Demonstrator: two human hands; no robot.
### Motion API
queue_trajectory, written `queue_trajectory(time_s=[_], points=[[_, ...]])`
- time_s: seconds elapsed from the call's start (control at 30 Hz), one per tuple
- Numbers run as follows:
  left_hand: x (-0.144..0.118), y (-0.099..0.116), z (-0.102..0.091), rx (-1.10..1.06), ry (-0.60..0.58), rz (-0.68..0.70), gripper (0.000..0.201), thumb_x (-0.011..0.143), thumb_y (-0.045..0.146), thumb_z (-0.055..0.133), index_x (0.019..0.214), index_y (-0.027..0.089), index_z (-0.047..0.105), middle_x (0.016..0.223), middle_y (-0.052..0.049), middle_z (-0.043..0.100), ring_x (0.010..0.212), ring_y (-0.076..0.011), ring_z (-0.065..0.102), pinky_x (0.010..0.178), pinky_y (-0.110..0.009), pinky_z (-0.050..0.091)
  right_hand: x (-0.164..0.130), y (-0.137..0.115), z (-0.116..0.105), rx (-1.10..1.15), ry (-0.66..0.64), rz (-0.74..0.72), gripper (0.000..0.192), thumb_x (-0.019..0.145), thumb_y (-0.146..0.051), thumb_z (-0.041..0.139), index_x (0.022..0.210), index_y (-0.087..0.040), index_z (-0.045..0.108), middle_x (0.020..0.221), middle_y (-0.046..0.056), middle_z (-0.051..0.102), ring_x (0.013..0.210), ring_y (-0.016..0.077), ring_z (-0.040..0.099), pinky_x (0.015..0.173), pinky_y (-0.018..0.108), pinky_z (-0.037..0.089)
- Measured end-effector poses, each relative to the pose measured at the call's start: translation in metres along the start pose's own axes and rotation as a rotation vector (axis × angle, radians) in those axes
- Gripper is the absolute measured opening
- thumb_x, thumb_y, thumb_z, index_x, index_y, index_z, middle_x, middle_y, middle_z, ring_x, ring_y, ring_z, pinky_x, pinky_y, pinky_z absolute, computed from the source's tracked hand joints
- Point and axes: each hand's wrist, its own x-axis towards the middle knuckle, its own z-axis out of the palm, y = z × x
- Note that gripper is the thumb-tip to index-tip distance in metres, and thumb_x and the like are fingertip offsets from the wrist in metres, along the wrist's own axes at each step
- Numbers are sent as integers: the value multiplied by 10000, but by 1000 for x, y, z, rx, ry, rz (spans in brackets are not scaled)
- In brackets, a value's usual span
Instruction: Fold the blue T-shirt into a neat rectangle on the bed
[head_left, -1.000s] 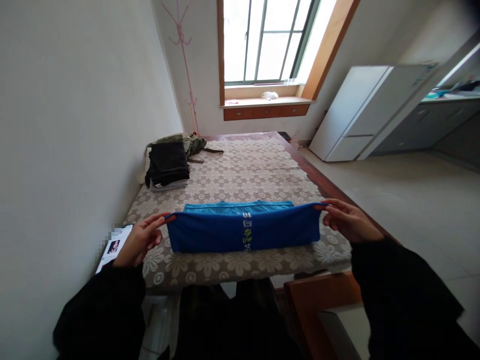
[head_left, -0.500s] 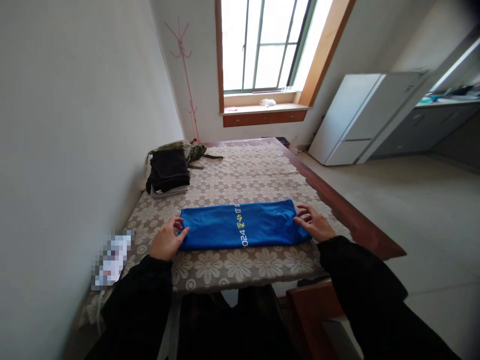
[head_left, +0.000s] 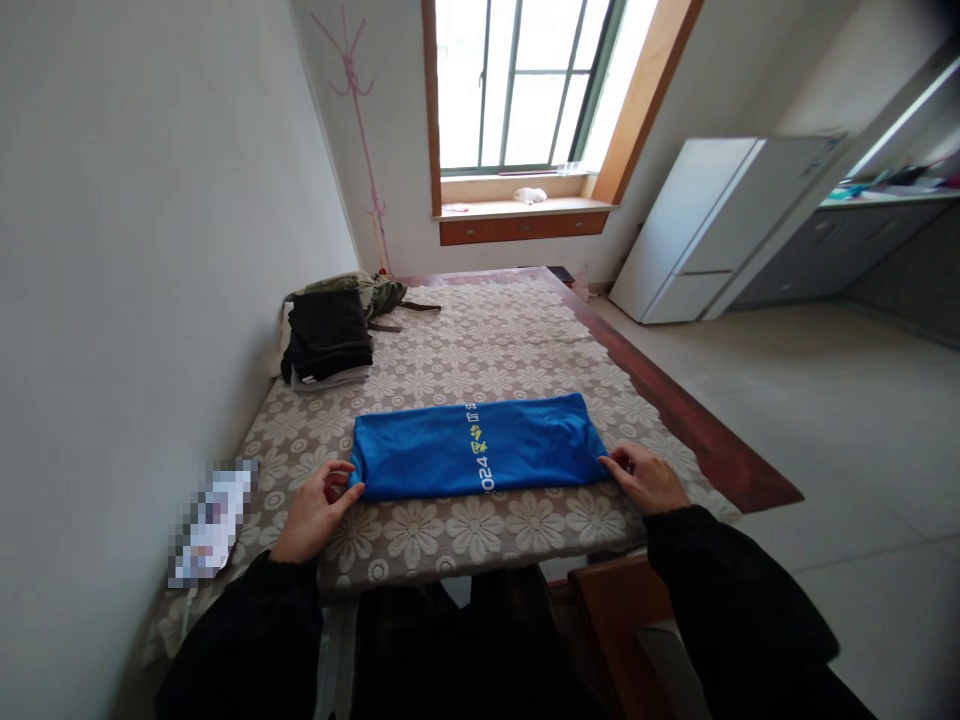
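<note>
Sideways across the blue shirt (head_left: 476,447) ran white digits reading "024", followed by yellow characters too small to read. It lay folded into a long flat band, smooth, on the flowered cloth (head_left: 480,350) near the table's front edge. At its left end the left hand (head_left: 315,510) rested palm down, thumb and fingers loosely parted, tips touching the corner. At its right end the right hand (head_left: 646,478) lay flat, fingers relaxed and slightly spread, tips against the fabric's lower corner. Neither hand pinched anything.
</note>
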Motion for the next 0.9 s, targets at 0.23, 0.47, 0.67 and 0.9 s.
queue_trajectory(time_s=[0.23,0.47,0.67,0.9], points=[[-9,-1,-6,-209,21,-45,574,688,615,784,1044,189,640,924,-61,735,816,-225,703,696,-323,531,-9,10,-2,32,-10,115,365,840,-612,550,805,-262,648,786,47,710,716,242,640,691,357,444],[-3,-13,-5,-71,-15,-35,486,737,542,743,1059,192,645,916,-74,755,798,-233,712,680,-337,527,-8,5,-4,20,-19,85,305,811,-546,549,758,-266,658,797,56,722,742,254,653,704,362,450],[-9,-12,-3,72,62,-4,271,795,393,657,993,208,655,870,-50,742,743,-212,690,701,-338,519,-10,27,-3,-19,-102,104,285,836,-525,499,742,-284,617,772,89,719,773,317,679,695,401,448],[-40,-10,-26,407,289,24,284,920,421,554,1121,236,633,1032,-78,740,912,-271,693,870,-409,519,-22,46,-7,74,-122,114,282,772,-586,579,793,-321,674,852,108,759,871,378,720,746,451,491]])
